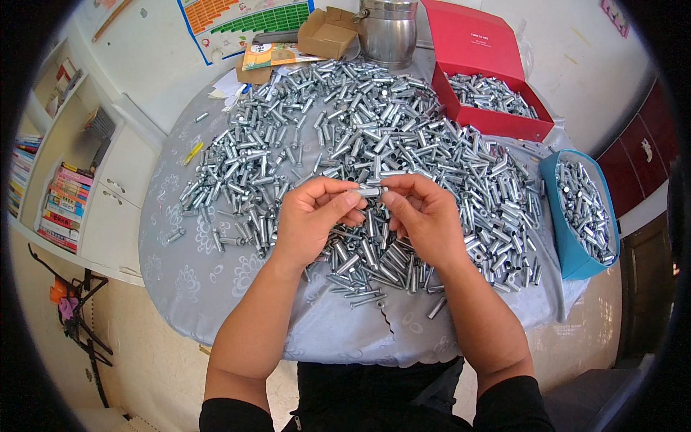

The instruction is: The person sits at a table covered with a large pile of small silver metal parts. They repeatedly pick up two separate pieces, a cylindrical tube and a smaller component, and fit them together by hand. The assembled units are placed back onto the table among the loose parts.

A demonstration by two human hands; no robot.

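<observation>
Between the fingertips of both hands is a short silvery sleeve anchor (371, 192), held level above the heap. My left hand (314, 216) pinches its left end with thumb and forefinger. At the other end, my right hand (426, 218) closes thumb and forefinger round it. Fingers cover both ends, so their details are hidden. Below and around spreads a big pile of metal sleeves and bolts (403, 140). Several thin bolts (358, 291) lie at its near edge, beside a small washer or nut (381, 304).
A grey patterned cloth (187, 288) covers the round table. At the back right stands an open red box (497, 128) of metal parts; a blue bin (568, 266) of similar parts sits at the right edge. A metal pot (389, 36), cardboard box (327, 36) and yellow tool (193, 153) lie farther off.
</observation>
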